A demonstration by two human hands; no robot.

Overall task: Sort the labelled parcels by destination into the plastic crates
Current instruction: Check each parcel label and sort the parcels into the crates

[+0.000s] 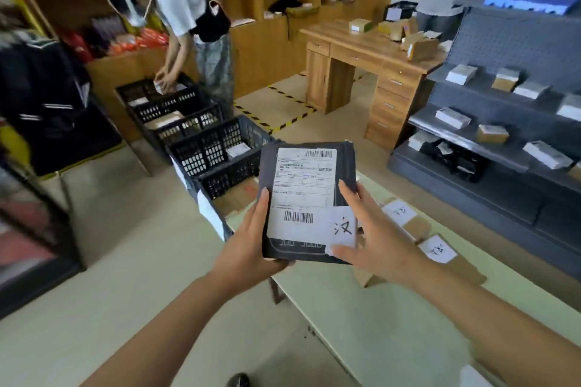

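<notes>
Clothes rack (47, 97): far left of the hands, hung with dark, blurred garments.
Other person (195, 25): beyond and left of the hands, bent over the farthest crate, both hands down at its rim.
Plastic crates (217, 151): three black lattice-walled rectangular crates in a row on the floor, running away from the left hand; the nearest stands just beyond the parcel and has a white slip inside.
Left hand (248, 242): grips the parcel's lower left edge, thumb laid flat up the front, palm under the bottom corner.
Parcel (306, 201): a flat, dark grey, slightly crinkled plastic mailer, held upright between both hands above the bench edge; one large white printed label with two barcodes, and one small white square at the lower right bearing a handwritten character.
Right hand (371, 236): holds the parcel's right edge, fingers straight along the side, thumb across the lower corner.
Bench (393, 324): pale, smooth top under and right of the hands.
Cardboard parcels (437, 248): at least two brown flat ones on the bench just right of the right hand, each with a white handwritten square.
Wooden desk (361, 53): well beyond the hands, carrying several small boxes.
Grey pegboard shelves (503, 110): far right, holding many small white and tan boxes.
</notes>
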